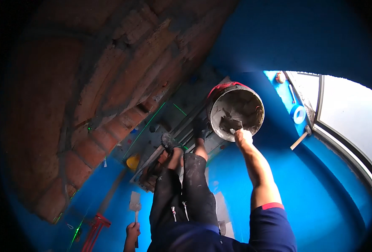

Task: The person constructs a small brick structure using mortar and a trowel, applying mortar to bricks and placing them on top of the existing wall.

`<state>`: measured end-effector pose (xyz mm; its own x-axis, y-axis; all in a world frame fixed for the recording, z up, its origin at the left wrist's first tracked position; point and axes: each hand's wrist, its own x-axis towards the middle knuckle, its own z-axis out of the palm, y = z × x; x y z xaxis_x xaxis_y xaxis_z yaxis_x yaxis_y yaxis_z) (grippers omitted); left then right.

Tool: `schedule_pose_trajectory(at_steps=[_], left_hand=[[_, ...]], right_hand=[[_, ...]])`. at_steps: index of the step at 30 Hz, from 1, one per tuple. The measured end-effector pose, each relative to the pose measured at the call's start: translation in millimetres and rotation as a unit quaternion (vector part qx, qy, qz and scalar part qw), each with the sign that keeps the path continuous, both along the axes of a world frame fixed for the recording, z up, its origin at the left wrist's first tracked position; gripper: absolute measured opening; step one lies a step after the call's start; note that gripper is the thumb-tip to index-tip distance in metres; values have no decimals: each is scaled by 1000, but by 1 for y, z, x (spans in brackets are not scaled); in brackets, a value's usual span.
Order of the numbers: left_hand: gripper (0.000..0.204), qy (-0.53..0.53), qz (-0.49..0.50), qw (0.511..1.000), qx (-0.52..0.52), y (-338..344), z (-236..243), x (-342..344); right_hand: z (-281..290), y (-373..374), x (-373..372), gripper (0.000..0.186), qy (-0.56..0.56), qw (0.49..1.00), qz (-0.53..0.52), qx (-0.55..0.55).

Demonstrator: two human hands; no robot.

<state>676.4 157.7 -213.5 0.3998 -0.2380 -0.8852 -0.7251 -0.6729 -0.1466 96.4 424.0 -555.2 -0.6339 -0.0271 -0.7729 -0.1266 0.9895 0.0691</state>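
My right hand (243, 137) is closed around the handle of a trowel (232, 123), whose dark blade dips into a round bucket (260, 110). Grey wet mortar (242, 105) coats the inside of that bucket, and a red edge shows behind its far rim. Low on the left, my left hand (132, 231) grips a flat-bladed scraper (134, 201) by its handle, the blade pointing away from me. Grey residue covers the scraper's blade.
A rough brick wall (97, 147) rises on the left. At right, a window sill holds a tape roll (298, 114) and a hammer (302, 136). My feet are on a plank platform (150, 161). A red metal stand (97, 231) and a yellow object (133, 161) are lower left.
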Motion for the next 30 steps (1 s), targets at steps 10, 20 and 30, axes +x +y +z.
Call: schedule_pose_trajectory(at_steps=[10,20,30], left_hand=[[22,95,-37,995,-22,-8,-20,-23],[28,113,-22,987,-108,3,-30,37],[23,185,193,953,-143,34,-74,39]], right_hand=[[69,43,2,30,-101,969,82,-208],[303,-8,87,25,-264,850,-233,-392],[581,-181,152,61,-410,690,-149,-578]])
